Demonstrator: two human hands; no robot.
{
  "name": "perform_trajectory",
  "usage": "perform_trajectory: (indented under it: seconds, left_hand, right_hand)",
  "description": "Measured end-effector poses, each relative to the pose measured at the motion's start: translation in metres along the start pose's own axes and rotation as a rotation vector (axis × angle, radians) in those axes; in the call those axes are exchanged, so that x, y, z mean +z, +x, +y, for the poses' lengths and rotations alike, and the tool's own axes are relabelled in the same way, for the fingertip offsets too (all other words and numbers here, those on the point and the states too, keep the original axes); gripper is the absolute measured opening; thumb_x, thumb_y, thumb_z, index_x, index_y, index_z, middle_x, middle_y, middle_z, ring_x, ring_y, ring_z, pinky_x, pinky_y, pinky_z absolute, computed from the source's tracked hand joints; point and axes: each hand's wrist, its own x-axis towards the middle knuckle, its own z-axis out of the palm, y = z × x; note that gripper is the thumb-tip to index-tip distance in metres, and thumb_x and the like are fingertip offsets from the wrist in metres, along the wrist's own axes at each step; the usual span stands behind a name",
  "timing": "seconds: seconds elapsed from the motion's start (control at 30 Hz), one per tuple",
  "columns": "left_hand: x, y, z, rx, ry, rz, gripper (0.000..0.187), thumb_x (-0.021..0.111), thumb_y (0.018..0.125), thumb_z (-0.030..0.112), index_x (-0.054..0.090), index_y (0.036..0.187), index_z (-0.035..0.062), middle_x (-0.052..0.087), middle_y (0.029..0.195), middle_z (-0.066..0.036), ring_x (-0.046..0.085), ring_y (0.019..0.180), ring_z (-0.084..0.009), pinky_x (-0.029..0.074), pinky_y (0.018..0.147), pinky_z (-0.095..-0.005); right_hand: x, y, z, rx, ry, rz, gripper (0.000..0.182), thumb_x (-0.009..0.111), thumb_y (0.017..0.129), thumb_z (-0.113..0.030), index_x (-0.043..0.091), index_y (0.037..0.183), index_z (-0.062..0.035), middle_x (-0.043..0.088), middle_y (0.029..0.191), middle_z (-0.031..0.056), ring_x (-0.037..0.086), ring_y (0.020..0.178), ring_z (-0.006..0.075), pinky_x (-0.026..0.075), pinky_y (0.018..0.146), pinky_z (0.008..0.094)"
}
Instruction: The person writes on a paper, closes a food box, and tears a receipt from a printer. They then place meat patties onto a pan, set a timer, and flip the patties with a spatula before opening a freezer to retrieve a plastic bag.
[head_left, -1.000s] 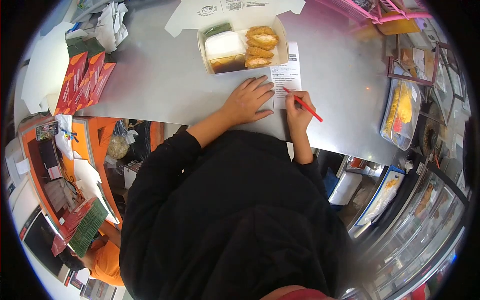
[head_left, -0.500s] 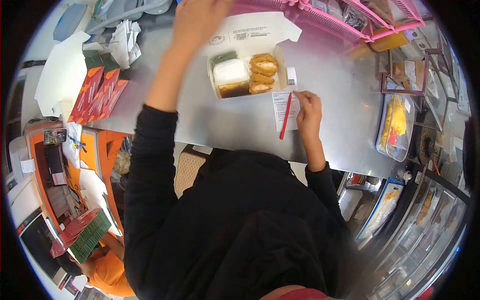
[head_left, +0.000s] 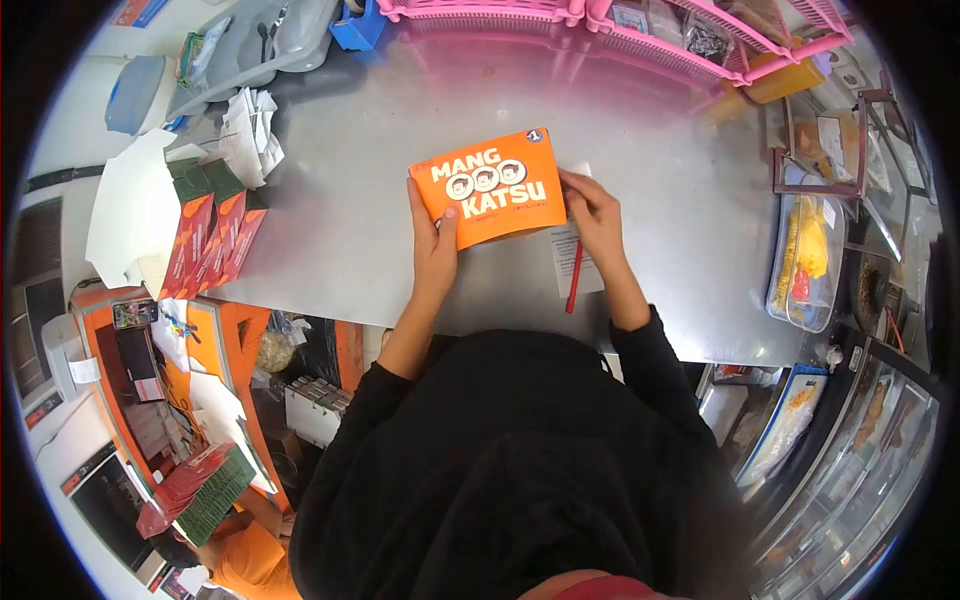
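Observation:
A closed orange takeout box [head_left: 500, 215] with "MANG KATSU" printed on its lid sits on the metal table in front of me. My left hand [head_left: 435, 250] grips its left side, with the thumb over the front edge of the lid. At the right side, my right hand [head_left: 597, 212] has its fingers bent in and pinched against the box edge. Under that hand lies a printed slip of paper [head_left: 592, 280], partly covered by the box and fingers. A red pen [head_left: 574, 278] rests on the slip. The food inside the box is hidden.
Folded red and green cartons [head_left: 220, 240] and white papers [head_left: 250, 135] stand at the left. Pink baskets [head_left: 660, 50] line the back. At the right is a clear container [head_left: 803, 260] with yellow contents. A person in orange [head_left: 250, 560] is at lower left.
The box's lid has come down over the chicken, rice and sauce. My left hand has moved from the far back to the box's left side; my right hand shifted to its right edge.

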Motion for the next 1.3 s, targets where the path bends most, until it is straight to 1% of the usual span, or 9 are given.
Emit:
perform_trajectory:
  seconds: [0.03, 0.27, 0.4, 0.6, 0.7, 0.9, 1.03, 1.13, 1.3]
  left_hand:
    - [-0.003, 0.002, 0.007, -0.073, 0.009, -0.043, 0.069, 0.039, 0.095, 0.029, -0.002, 0.141, -0.0021, 0.010, 0.148, -0.018, 0.017, 0.134, -0.0254, 0.015, 0.109, -0.0330]
    - [0.005, 0.007, 0.019, -0.147, -0.044, 0.004, 0.060, 0.031, 0.097, 0.034, 0.007, 0.143, 0.0047, 0.012, 0.149, -0.013, 0.017, 0.135, -0.0219, 0.014, 0.109, -0.0314]
    - [0.005, 0.007, 0.017, -0.143, 0.006, 0.012, 0.063, 0.038, 0.095, 0.031, 0.007, 0.143, 0.0050, 0.018, 0.147, -0.015, 0.024, 0.132, -0.0230, 0.019, 0.107, -0.0311]
    - [0.011, 0.007, -0.002, -0.084, 0.006, 0.130, 0.074, 0.056, 0.089, 0.018, 0.007, 0.140, -0.0058, 0.029, 0.139, -0.020, 0.042, 0.120, -0.0223, 0.041, 0.094, -0.0306]
    - [0.005, 0.008, -0.011, -0.102, 0.019, 0.076, 0.074, 0.059, 0.086, 0.016, 0.011, 0.136, -0.0107, 0.033, 0.136, -0.021, 0.045, 0.118, -0.0225, 0.045, 0.089, -0.0303]
    - [-0.009, 0.014, 0.002, -0.149, 0.092, 0.077, 0.073, 0.064, 0.083, 0.027, 0.024, 0.132, -0.0104, 0.040, 0.130, -0.022, 0.045, 0.118, -0.0246, 0.040, 0.096, -0.0330]
    - [-0.035, 0.023, 0.033, -0.353, 0.028, -0.024, 0.071, 0.057, 0.083, 0.045, 0.041, 0.124, -0.0102, 0.052, 0.119, -0.019, 0.050, 0.110, -0.0229, 0.036, 0.096, -0.0331]
    - [-0.056, 0.035, 0.054, -0.436, 0.021, -0.227, 0.067, 0.055, 0.083, 0.047, 0.048, 0.119, -0.0088, 0.056, 0.113, -0.017, 0.052, 0.103, -0.0210, 0.037, 0.093, -0.0311]
    - [-0.055, 0.025, 0.065, -0.443, 0.141, -0.229, 0.057, 0.052, 0.088, 0.041, 0.048, 0.122, -0.0057, 0.058, 0.112, -0.013, 0.052, 0.104, -0.0183, 0.036, 0.094, -0.0302]
  right_hand:
    - [0.001, -0.004, -0.011, -0.092, -0.054, 0.015, 0.026, 0.059, 0.077, -0.004, 0.064, 0.103, -0.0001, 0.063, 0.102, 0.0141, 0.061, 0.090, 0.0217, 0.047, 0.078, 0.0292]
    - [0.003, -0.002, -0.030, -0.338, -0.239, 0.112, 0.027, 0.061, 0.071, 0.005, 0.065, 0.098, -0.0001, 0.066, 0.093, 0.0132, 0.063, 0.085, 0.0233, 0.049, 0.075, 0.0298]
    - [0.004, 0.005, -0.031, -0.395, -0.171, 0.143, 0.025, 0.061, 0.070, 0.005, 0.067, 0.093, -0.0014, 0.067, 0.082, 0.0109, 0.064, 0.077, 0.0231, 0.050, 0.070, 0.0303]
    - [-0.028, 0.011, -0.002, -0.277, -0.348, -0.248, 0.033, 0.051, 0.083, -0.010, 0.058, 0.113, -0.0005, 0.054, 0.120, 0.0187, 0.049, 0.114, 0.0303, 0.039, 0.095, 0.0357]
    - [-0.032, 0.014, -0.015, -0.088, -0.022, -0.316, 0.049, 0.046, 0.089, -0.021, 0.038, 0.130, 0.0041, 0.033, 0.138, 0.0239, 0.026, 0.131, 0.0363, 0.026, 0.106, 0.0388]
    - [0.011, 0.018, -0.024, -0.188, -0.301, -0.389, 0.077, 0.048, 0.090, -0.034, 0.006, 0.137, 0.0107, 0.016, 0.140, 0.0330, 0.018, 0.133, 0.0424, 0.021, 0.108, 0.0404]
    - [0.012, 0.019, -0.030, -0.140, -0.261, -0.405, 0.082, 0.050, 0.089, -0.038, 0.005, 0.136, 0.0114, 0.015, 0.141, 0.0328, 0.019, 0.132, 0.0417, 0.021, 0.108, 0.0397]
    - [0.014, 0.022, -0.024, -0.191, -0.296, -0.397, 0.083, 0.050, 0.088, -0.039, 0.005, 0.136, 0.0117, 0.015, 0.141, 0.0322, 0.019, 0.132, 0.0413, 0.022, 0.108, 0.0393]
    - [0.017, 0.019, -0.022, -0.154, -0.292, -0.417, 0.084, 0.049, 0.089, -0.040, 0.005, 0.136, 0.0123, 0.015, 0.142, 0.0314, 0.019, 0.132, 0.0409, 0.022, 0.108, 0.0391]
